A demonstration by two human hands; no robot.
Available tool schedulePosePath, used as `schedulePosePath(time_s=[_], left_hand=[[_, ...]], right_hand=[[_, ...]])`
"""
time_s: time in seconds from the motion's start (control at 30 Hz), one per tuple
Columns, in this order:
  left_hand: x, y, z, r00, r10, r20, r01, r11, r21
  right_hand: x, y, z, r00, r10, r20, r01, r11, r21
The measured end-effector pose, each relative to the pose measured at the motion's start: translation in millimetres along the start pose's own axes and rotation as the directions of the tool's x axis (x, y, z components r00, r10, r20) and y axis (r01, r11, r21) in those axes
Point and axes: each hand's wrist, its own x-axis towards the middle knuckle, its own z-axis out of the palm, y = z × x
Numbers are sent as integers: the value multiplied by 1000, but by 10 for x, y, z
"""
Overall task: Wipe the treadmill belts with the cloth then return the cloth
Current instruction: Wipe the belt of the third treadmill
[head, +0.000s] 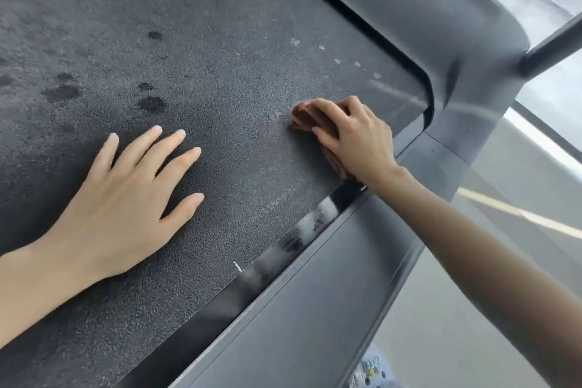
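Since the right hand (359, 138) gripped the bunched cloth (300, 115) right by the belt (220, 41)'s right edge, left hand (126, 198) flat, it could've easily snagged under the side rail (315, 277).

Soft daylight, wide-angle edge bending, slight blur

Looks like a gym or fitness room. A treadmill fills the view: textured black belt (220, 57), grey side rail (315, 293), moulded motor hood (441, 9) at the belt's end, upright post (554, 47) off the hood corner. Smooth grey floor (441, 340) alongside, with a pale line (519, 213). Home or commercial: can't tell.
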Motion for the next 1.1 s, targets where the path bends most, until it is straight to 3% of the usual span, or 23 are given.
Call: schedulePosePath(time_s=[0.17, 0.23, 0.4, 0.53, 0.6, 0.7, 0.8, 0.9, 0.97, 1.1], left_hand=[[345, 237, -13, 997, 62, -34, -63, 997, -35], [596, 374, -9, 995, 92, -48, -94, 995, -35], [1291, 634, 99, 993, 103, -57, -105, 994, -36], [1541, 702, 218, 997, 65, -30, -67, 995, -73], [1557, 708, 244, 998, 68, -16, -69, 995, -75], [1563, 716, 253, 998, 68, -4, -68, 996, -55], [1579, 734, 254, 998, 58, -4, -58, 996, -61], [1596, 738, 252, 998, 56, -10, -56, 996, -68], [1601, 736, 254, 998, 60, -8, -61, 995, -78], [1592, 716, 273, 998, 62, -8, -63, 994, -90]], right_hand=[[577, 728, 195, 941, 337, 37, -337, 941, -19], [610, 686, 244, 960, 279, -9, -279, 960, -32], [380, 489, 239, 993, -73, -97, 70, 997, -31], [471, 809, 250, 989, -127, -77, 132, 989, 70], [628, 1110, 330, 995, -63, -73, 67, 996, 65], [986, 1687, 471, 987, 147, -59, -147, 989, 11], [1389, 2119, 607, 934, 357, -1, -357, 934, -21], [1731, 2119, 687, 886, 463, 19, -463, 886, -21], [1811, 1928, 680, 904, 427, 6, -427, 904, -23], [1543, 1333, 585, 994, 88, -70, -90, 996, -14]])
